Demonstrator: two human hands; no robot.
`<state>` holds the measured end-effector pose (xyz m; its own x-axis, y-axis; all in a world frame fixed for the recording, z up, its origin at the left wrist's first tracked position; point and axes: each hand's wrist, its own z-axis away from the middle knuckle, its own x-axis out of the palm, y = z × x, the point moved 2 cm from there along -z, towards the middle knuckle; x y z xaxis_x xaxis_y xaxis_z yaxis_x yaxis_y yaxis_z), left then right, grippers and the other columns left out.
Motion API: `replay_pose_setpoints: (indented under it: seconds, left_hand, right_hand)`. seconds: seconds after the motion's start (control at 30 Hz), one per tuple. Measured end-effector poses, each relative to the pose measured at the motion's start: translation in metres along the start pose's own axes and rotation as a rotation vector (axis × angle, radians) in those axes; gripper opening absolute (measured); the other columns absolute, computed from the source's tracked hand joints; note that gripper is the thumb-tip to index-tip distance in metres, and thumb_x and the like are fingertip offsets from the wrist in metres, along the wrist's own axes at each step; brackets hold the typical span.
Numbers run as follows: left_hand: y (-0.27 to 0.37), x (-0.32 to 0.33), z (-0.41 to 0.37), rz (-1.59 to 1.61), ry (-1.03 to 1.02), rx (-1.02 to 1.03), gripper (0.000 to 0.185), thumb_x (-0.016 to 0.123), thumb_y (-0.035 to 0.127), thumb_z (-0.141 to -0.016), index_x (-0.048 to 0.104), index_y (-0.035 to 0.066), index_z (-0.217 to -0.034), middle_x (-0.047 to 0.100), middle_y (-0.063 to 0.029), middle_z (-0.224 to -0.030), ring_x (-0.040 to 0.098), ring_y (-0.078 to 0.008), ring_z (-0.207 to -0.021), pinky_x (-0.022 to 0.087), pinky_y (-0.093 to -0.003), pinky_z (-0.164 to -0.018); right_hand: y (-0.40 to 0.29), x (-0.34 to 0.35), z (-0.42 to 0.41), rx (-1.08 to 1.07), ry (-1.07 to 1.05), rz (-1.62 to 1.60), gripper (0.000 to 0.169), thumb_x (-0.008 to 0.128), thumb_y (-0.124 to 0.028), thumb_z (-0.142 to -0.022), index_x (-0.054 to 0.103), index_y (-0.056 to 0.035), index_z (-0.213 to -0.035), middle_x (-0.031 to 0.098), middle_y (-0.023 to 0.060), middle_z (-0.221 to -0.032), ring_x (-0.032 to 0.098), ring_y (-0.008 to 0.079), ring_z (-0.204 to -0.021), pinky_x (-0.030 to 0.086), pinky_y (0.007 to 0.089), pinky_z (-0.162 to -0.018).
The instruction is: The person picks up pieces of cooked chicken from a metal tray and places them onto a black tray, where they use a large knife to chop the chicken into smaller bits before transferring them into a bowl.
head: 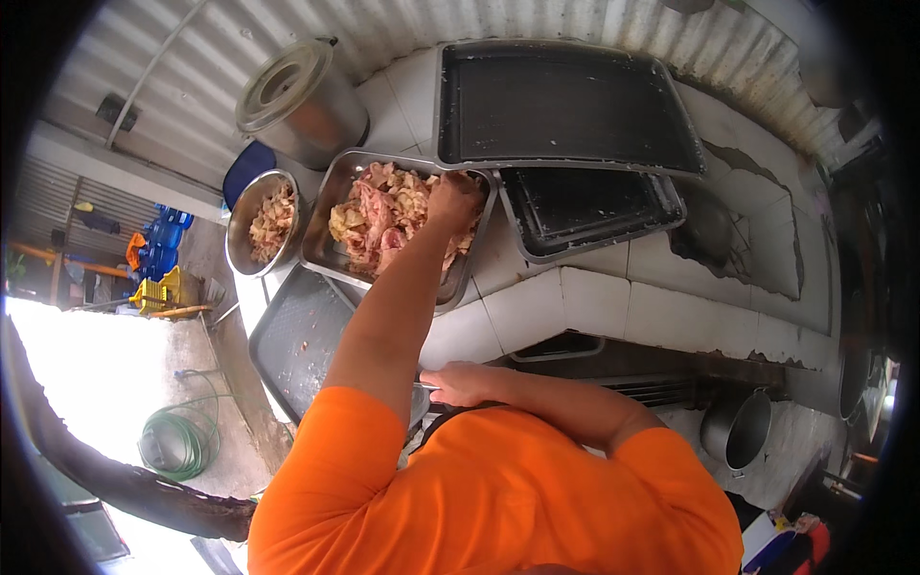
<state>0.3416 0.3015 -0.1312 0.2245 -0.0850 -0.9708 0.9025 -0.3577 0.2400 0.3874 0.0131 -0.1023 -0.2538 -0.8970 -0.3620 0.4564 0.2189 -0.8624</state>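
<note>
My left hand (454, 203) reaches down into a rectangular metal tray (322, 248) heaped with cut pieces of raw meat (377, 208). Its fingers are at the far right corner, partly hidden, so their grip is unclear. Close to my waist is my right hand (460, 383), fingers curled by a thin metal edge; whether it grips that edge cannot be made out. To the left of the tray stands a round metal bowl (237, 241) of smaller meat pieces (273, 223). A dark flat tray (298, 338) with small scraps lies partly under the meat tray.
Two dark baking trays, one large (560, 104) and one smaller (589, 212), overlap on the white tiled counter (525, 323). A lidded metal pot (305, 108) stands at the back left, near a corrugated wall (402, 29). Lower right is another pot (737, 428); a green hose (180, 445) lies coiled left.
</note>
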Motion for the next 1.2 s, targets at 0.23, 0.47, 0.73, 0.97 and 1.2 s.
replay_pose_setpoints:
  seconds: [0.23, 0.47, 0.73, 0.97, 1.2]
  left_hand:
    - [0.009, -0.002, -0.006, 0.421, -0.001, -0.349, 0.074, 0.072, 0.044, -0.08, 0.047, 0.001, -0.134, 0.066, -0.0249, -0.119, 0.064, -0.0403, -0.113, 0.051, -0.0457, -0.098]
    - [-0.036, -0.025, 0.026, 0.662, 0.192, -0.42, 0.06, 0.079, 0.037, -0.078, 0.056, 0.007, -0.124, 0.07, -0.0188, -0.108, 0.069, -0.0336, -0.099, 0.053, -0.0422, -0.088]
    - [-0.092, -0.113, 0.137, 1.194, 0.141, -0.404, 0.031, 0.07, 0.019, -0.092, 0.063, 0.001, -0.116, 0.07, -0.0053, -0.091, 0.064, -0.0134, -0.079, 0.052, -0.0289, -0.074]
    - [-0.156, -0.14, 0.322, 1.422, 0.191, -0.648, 0.033, 0.056, 0.031, -0.103, 0.063, 0.001, -0.117, 0.069, -0.0071, -0.092, 0.064, -0.0154, -0.072, 0.053, -0.0314, -0.072]
    - [-0.214, -0.082, 0.487, 0.713, 0.136, -1.089, 0.034, 0.061, 0.033, -0.098, 0.068, 0.003, -0.113, 0.072, -0.0123, -0.098, 0.069, -0.0206, -0.08, 0.055, -0.0354, -0.077]
  right_hand:
    - [0.006, -0.008, 0.007, 0.006, 0.028, -0.005, 0.031, 0.057, -0.025, -0.097, 0.055, -0.0017, -0.117, 0.068, 0.0271, -0.104, 0.064, 0.0456, -0.102, 0.048, 0.0551, -0.088]
    - [0.009, -0.001, 0.003, 0.015, 0.091, -0.035, 0.036, 0.061, -0.028, -0.094, 0.056, -0.0047, -0.121, 0.067, 0.0277, -0.103, 0.063, 0.0474, -0.101, 0.047, 0.0561, -0.087]
    - [0.016, 0.003, 0.002, 0.065, 0.137, 0.011, 0.04, 0.058, -0.031, -0.094, 0.054, -0.0043, -0.125, 0.067, 0.0283, -0.109, 0.063, 0.0479, -0.104, 0.049, 0.0558, -0.09]
    - [0.003, -0.001, 0.01, 0.068, 0.145, 0.049, 0.034, 0.06, -0.029, -0.096, 0.052, -0.0006, -0.111, 0.067, 0.03, -0.098, 0.062, 0.0513, -0.097, 0.048, 0.0574, -0.081]
    - [-0.017, 0.014, 0.014, 0.167, 0.19, 0.037, 0.032, 0.061, -0.026, -0.096, 0.051, 0.0005, -0.11, 0.066, 0.0259, -0.094, 0.063, 0.0485, -0.092, 0.049, 0.0526, -0.077]
